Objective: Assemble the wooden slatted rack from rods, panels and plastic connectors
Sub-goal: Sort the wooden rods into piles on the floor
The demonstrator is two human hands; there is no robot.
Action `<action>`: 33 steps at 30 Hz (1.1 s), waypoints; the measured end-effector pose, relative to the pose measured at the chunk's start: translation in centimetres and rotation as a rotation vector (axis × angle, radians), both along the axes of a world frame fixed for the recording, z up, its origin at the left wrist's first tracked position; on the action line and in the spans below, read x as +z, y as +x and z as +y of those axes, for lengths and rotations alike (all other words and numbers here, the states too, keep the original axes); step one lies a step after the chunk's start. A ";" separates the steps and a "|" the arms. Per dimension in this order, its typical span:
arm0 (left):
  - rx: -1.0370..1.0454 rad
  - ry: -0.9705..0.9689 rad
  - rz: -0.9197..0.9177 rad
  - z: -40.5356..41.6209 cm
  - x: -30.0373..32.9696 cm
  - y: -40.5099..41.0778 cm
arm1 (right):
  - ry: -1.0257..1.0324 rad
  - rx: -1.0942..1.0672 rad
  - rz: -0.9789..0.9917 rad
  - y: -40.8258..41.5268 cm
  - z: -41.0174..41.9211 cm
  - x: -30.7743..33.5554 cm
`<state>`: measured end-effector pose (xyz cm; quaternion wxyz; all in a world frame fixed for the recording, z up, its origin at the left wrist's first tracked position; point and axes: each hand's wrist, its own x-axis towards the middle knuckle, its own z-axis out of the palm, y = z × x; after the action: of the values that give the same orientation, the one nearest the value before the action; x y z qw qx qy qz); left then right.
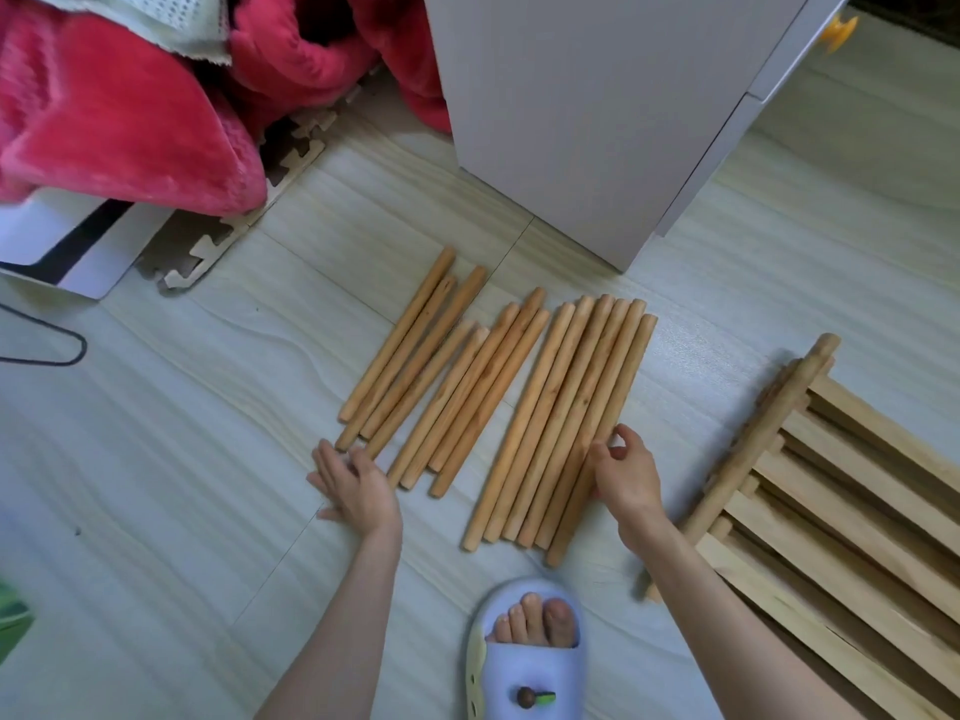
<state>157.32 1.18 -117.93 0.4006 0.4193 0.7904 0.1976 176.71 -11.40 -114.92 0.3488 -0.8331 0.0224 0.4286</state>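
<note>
Smooth round wooden rods (498, 402) on pale floor, left hand (353, 485) flat, right hand's (626, 475) grip perhaps pinching one

Red plush blanket (119, 127), white cabinet (571, 111), foam mat edge (228, 236), blue slipper (527, 662), perhaps a black cable (62, 350)

Pale wood-grain floor (156, 459), white cabinet (571, 122)
</note>
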 end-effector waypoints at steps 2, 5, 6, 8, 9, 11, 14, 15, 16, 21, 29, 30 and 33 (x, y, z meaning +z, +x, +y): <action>-0.030 0.062 -0.033 1.0 -0.2 1.1 | 0.006 -0.038 0.032 -0.1 0.1 -0.3; -0.066 0.127 -0.097 1.8 -0.5 2.6 | 0.010 -0.109 0.091 0.0 0.1 -0.7; -0.058 0.139 -0.118 1.8 -0.5 3.1 | 0.013 -0.137 0.118 0.0 0.2 -0.8; -0.029 0.154 -0.146 1.8 -0.4 4.0 | 0.027 -0.193 0.164 0.0 0.4 -0.9; -0.018 0.157 -0.154 1.7 -0.4 4.4 | 0.037 -0.212 0.177 -0.1 0.4 -1.0; -0.007 0.161 -0.169 1.6 -0.3 4.9 | 0.050 -0.221 0.185 -0.3 0.6 -1.0; -0.023 0.166 -0.196 1.5 -0.4 5.0 | 0.067 -0.225 0.208 -0.5 0.7 -0.9; -0.028 0.174 -0.196 1.4 -0.3 4.8 | 0.078 -0.229 0.222 -0.5 0.8 -0.8; -0.024 0.183 -0.199 1.3 -0.2 4.6 | 0.092 -0.230 0.235 -0.5 0.8 -0.5; 0.152 0.128 -0.291 -1.0 1.2 3.7 | 0.144 -0.224 0.241 -0.8 0.5 0.4; -0.005 0.100 -0.370 -2.8 2.1 5.3 | 0.205 -0.284 0.298 -1.3 -0.6 0.6; -0.029 0.099 -0.376 -2.7 2.2 5.3 | 0.214 -0.278 0.306 -1.4 -0.8 0.7; -0.173 0.075 -0.294 -2.9 1.8 4.3 | 0.205 -0.198 0.269 -1.5 -1.3 1.2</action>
<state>161.64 -1.69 -116.16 0.5115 0.4671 0.6762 0.2508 175.21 -12.74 -113.70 0.4660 -0.7223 0.1068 0.4997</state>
